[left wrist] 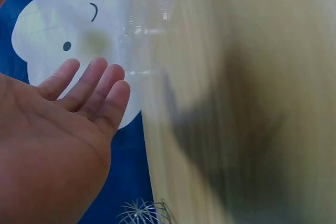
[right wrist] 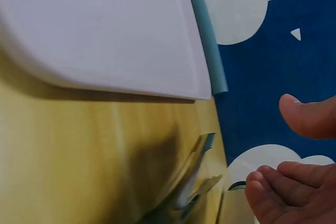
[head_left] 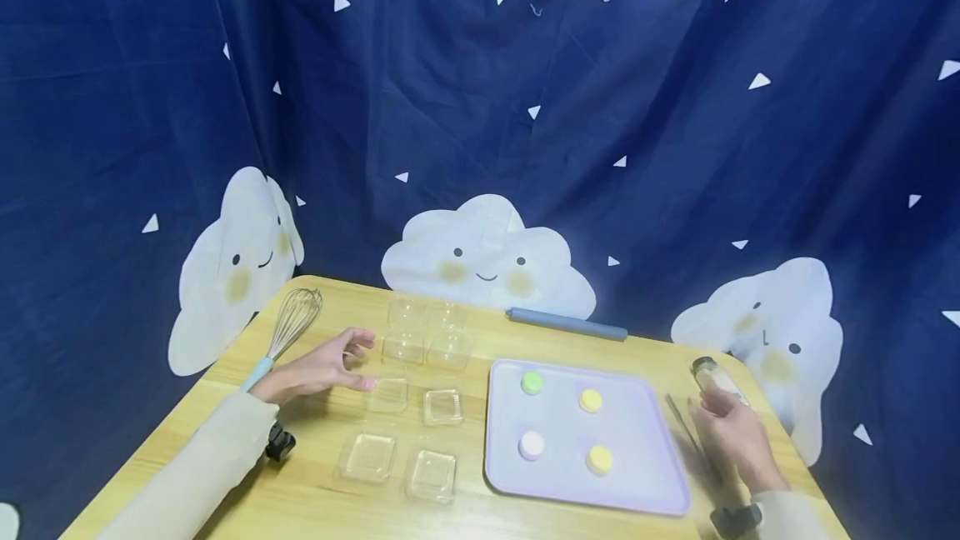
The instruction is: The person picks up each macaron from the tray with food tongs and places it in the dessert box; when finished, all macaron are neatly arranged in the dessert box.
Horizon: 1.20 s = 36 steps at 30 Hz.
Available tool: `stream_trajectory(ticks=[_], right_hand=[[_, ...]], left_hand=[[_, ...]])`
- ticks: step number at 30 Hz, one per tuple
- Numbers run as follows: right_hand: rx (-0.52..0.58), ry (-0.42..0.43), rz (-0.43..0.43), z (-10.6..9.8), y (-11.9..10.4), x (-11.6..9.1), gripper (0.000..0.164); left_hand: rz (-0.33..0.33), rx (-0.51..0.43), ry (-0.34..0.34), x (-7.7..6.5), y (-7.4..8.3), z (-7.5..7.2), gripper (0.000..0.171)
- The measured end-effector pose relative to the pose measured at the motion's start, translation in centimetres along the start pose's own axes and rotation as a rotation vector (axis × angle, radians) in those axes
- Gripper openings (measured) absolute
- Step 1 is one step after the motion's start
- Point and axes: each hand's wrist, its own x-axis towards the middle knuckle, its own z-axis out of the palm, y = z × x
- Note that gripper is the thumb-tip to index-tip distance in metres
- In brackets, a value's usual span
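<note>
My left hand (head_left: 326,365) hovers beside the clear plastic tubs (head_left: 405,346) and clear square lids (head_left: 367,457), thumb and fingers apart. In the left wrist view its palm (left wrist: 52,145) shows with loosely bent fingers and nothing held. At the right, my right hand (head_left: 731,436) is above the tongs (head_left: 686,423), overlapping a dark-lidded jar (head_left: 723,379) in the head view. The right wrist view shows thumb and fingers parted, with the tongs' serrated tips (right wrist: 197,169) below. A lilac tray (head_left: 637,473) carries several small round pieces in green, yellow and white, like macarons.
A whisk (head_left: 295,319) with a light blue handle lies at the table's left, next to my left forearm. Along the back edge rests a blue-grey rolling pin (head_left: 566,323). Behind the table hangs a dark blue curtain (head_left: 465,140) with clouds and triangles.
</note>
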Motion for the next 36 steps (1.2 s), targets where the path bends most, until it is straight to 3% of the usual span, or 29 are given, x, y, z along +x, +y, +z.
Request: stream_trajectory(ticks=[9, 16, 26, 29, 36], right_hand=[[-0.106, -0.055, -0.034, 1.1, 1.1, 0.0, 0.079], [-0.205, -0.077, -0.043, 1.5, 1.3, -0.1, 0.089], [-0.271, -0.083, -0.098, 2.1, 2.5, 0.3, 0.088], [-0.287, -0.067, -0.107, 2.1, 2.7, 0.3, 0.079], [-0.293, -0.028, -0.093, 2.0, 2.9, 0.2, 0.039]], left_hand=[[-0.07, -0.005, -0.073, 0.0, -0.6, 0.9, 0.088], [-0.092, 0.03, -0.086, 0.0, -1.1, 1.2, 0.09], [-0.111, 0.04, -0.101, 0.6, -1.2, 1.8, 0.089], [-0.109, 0.039, -0.106, 0.6, -1.1, 2.0, 0.088], [-0.086, 0.053, -0.107, 0.8, -1.0, 2.1, 0.083]])
